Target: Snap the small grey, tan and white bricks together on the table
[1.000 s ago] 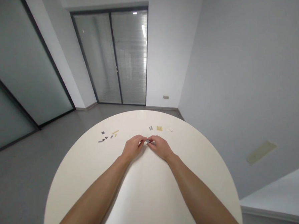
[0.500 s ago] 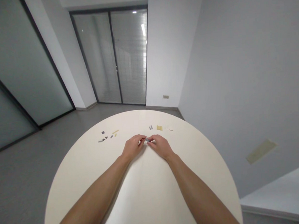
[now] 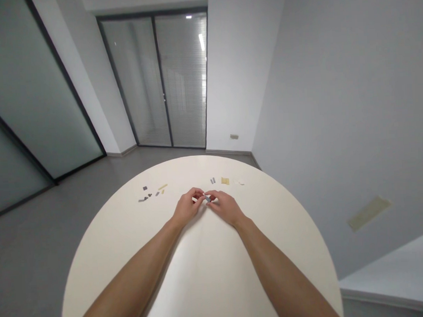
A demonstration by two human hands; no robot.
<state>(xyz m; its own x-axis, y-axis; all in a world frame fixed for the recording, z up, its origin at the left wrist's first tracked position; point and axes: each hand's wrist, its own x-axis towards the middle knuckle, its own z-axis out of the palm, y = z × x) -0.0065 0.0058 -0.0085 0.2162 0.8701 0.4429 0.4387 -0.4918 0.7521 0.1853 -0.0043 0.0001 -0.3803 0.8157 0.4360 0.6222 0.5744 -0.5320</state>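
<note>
Both hands meet above the middle of a round white table (image 3: 206, 272). Between their fingertips is a small grey piece (image 3: 208, 199), its kind too small to make out. My right hand (image 3: 225, 206) is closed and pinches this piece between thumb and fingers. My left hand (image 3: 189, 206) has its fingers curled and its thumb against the left end of the piece. Just beyond the hands lie two small grey strips (image 3: 213, 180) and a flat yellow piece (image 3: 225, 181).
Left on the table are a dark square piece (image 3: 145, 188), a long yellow strip (image 3: 162, 186), a small yellow piece (image 3: 162, 192) and several small dark and grey pieces (image 3: 150, 195). Small white pieces (image 3: 239, 182) lie at right. Beyond stands a glass door (image 3: 182, 84).
My left fingers have shifted slightly and lifted, with more of a gap between thumb and fingers. The grey piece is turned and shows more of its surface. My right hand has hardly moved.
</note>
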